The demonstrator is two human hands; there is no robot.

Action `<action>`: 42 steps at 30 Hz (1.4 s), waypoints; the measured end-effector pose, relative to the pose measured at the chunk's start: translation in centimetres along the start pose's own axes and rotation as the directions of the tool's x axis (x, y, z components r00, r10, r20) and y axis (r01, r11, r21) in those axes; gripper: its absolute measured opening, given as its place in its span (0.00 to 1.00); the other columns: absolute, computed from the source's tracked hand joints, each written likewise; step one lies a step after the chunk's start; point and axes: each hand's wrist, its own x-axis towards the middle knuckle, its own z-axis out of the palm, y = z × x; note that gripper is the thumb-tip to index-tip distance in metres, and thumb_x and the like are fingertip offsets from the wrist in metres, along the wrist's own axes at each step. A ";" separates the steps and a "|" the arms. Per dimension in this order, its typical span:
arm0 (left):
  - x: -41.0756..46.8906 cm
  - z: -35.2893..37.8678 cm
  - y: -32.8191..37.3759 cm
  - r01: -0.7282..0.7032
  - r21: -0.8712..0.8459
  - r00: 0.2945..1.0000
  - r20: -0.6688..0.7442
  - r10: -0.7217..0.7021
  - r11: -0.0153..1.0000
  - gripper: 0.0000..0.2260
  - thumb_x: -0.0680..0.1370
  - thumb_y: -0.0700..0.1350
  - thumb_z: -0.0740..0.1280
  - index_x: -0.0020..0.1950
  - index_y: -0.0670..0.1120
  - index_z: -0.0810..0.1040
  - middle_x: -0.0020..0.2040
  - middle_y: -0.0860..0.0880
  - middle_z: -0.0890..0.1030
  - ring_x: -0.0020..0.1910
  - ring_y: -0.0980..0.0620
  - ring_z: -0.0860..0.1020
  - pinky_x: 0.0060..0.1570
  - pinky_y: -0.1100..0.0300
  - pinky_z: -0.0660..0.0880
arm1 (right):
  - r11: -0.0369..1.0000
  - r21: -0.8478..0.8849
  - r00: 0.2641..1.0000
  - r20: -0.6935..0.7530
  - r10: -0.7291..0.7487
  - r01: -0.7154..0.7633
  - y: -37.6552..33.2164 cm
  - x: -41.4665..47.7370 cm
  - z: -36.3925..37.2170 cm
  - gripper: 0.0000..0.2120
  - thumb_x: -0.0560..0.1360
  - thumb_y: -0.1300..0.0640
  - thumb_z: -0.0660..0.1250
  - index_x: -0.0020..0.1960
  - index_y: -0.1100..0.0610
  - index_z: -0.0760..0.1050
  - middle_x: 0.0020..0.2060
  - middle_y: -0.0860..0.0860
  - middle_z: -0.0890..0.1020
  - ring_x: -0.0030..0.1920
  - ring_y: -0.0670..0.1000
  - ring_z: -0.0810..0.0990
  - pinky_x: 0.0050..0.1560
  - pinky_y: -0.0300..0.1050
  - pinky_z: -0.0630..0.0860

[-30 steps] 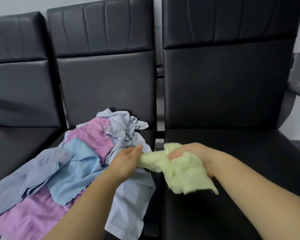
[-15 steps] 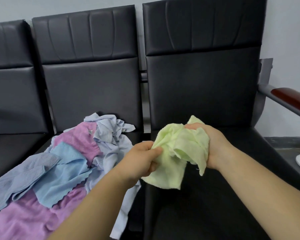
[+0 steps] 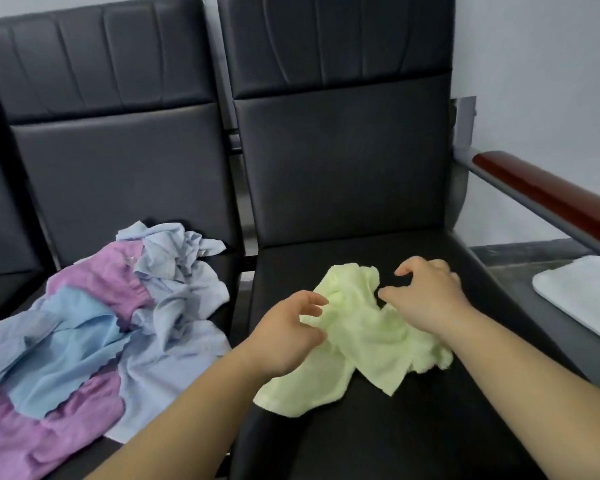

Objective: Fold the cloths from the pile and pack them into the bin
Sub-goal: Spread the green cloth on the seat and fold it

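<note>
A crumpled pale green cloth lies on the black seat of the right chair. My left hand hovers over the cloth's left part, its fingers loosely spread and nothing pinched between them. My right hand is above the cloth's upper right part, with thumb and fingers apart in a loose curl that holds nothing. The pile of purple, blue and pale lavender cloths is spread over the seat of the middle chair on the left.
A white flat-topped object, cut off by the frame, sits low at the right beyond the chair. The chair's red-brown armrest runs along the right side. Black chair backs stand right behind the seats.
Both hands held the green cloth bunched up in the air before. Now the cloth lies on the right seat and both hands have let go of it.
</note>
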 end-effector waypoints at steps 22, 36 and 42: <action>0.7 -0.5 1.5 -0.262 -0.014 0.965 -0.001 0.262 0.965 0.11 0.82 0.49 0.67 0.42 0.46 0.79 0.36 0.53 0.78 0.36 0.57 0.72 0.40 0.64 0.70 | 0.873 0.487 0.867 0.424 -0.263 0.027 0.5 -0.9 -1.8 0.06 0.79 0.59 0.70 0.54 0.52 0.83 0.45 0.55 0.86 0.42 0.50 0.82 0.46 0.49 0.79; -0.2 -2.3 1.7 -0.091 -0.306 0.986 -0.163 0.042 0.948 0.22 0.75 0.54 0.64 0.42 0.34 0.67 0.38 0.46 0.66 0.39 0.46 0.62 0.42 0.50 0.60 | 0.814 0.581 0.712 0.583 -0.391 -0.028 -1.2 -1.6 -2.0 0.13 0.72 0.52 0.75 0.53 0.57 0.82 0.48 0.53 0.88 0.48 0.53 0.87 0.46 0.45 0.82; -0.2 -2.8 1.6 -0.049 -0.441 0.989 -0.147 -0.019 0.896 0.15 0.67 0.45 0.62 0.37 0.33 0.63 0.37 0.40 0.64 0.38 0.39 0.60 0.37 0.50 0.60 | 0.726 0.674 0.765 0.537 -0.355 -0.136 -1.3 -1.3 -1.6 0.21 0.71 0.48 0.73 0.59 0.60 0.83 0.55 0.56 0.87 0.57 0.58 0.86 0.64 0.57 0.80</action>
